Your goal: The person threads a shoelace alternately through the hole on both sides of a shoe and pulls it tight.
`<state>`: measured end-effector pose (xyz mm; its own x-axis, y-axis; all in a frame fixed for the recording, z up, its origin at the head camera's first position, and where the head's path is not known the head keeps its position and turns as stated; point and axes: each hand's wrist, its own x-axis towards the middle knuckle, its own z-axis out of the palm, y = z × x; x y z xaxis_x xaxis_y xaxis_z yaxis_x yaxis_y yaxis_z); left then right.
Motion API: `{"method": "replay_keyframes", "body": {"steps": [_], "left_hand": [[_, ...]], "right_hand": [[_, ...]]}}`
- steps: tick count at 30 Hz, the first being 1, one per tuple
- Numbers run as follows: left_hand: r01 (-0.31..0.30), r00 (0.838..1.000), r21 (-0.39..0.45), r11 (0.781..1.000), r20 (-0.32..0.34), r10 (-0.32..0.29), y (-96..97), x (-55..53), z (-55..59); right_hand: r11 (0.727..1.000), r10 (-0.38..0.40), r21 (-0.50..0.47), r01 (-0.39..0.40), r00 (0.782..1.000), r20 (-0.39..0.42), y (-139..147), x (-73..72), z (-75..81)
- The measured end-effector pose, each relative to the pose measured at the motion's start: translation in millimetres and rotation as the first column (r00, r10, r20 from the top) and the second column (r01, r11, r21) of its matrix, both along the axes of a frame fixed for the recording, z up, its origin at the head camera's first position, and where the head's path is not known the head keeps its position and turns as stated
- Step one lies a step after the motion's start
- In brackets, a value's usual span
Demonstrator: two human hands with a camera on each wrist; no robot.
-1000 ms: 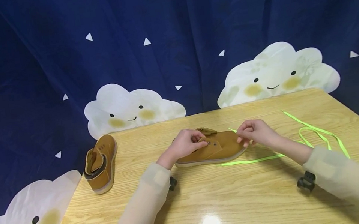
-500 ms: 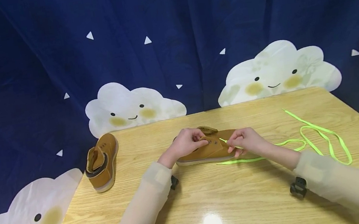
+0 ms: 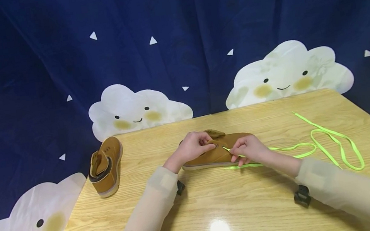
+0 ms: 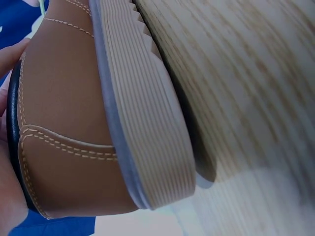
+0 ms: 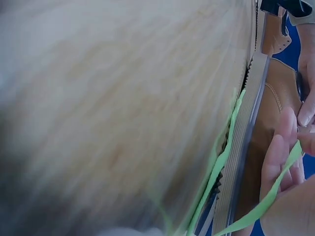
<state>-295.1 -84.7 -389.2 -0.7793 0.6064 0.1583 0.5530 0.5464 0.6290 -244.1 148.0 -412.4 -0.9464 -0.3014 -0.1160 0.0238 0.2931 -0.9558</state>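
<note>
A brown shoe lies lengthwise in the middle of the table, toe to the right in the head view. My left hand pinches the shoe's eyelet flap between thumb and fingers. My right hand pinches a neon green shoelace near its tip, and that tip is right at the eyelet nearest the toe. In the right wrist view the shoelace runs from the fingers down past the sole. The left wrist view shows the shoe's heel side close up, with the left hand at the collar.
A second brown shoe stands at the table's left edge. The rest of the lace loops across the right side of the wooden table. Behind the table hangs a dark blue curtain with white clouds.
My right hand has moved left from beyond the toe to the eyelets, bringing the lace tip to the eyelet nearest the toe. The left hand keeps its hold on the flap.
</note>
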Motion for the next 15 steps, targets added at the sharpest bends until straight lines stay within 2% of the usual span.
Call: {"method": "replay_keyframes", "body": {"steps": [7, 15], "left_hand": [[0.011, 1.000, 0.008, 1.000, 0.016, -0.011, 0.5, 0.5, 1.2], [0.016, 0.999, 0.016, 1.000, 0.028, -0.016, -0.6, 1.5, 1.8]], "right_hand": [[0.999, -0.032, -0.025, 0.032, 0.999, 0.014, -5, -2.1, -1.5], [0.999, -0.038, 0.027, 0.038, 0.999, -0.014, -12, -6.1, 1.8]]}}
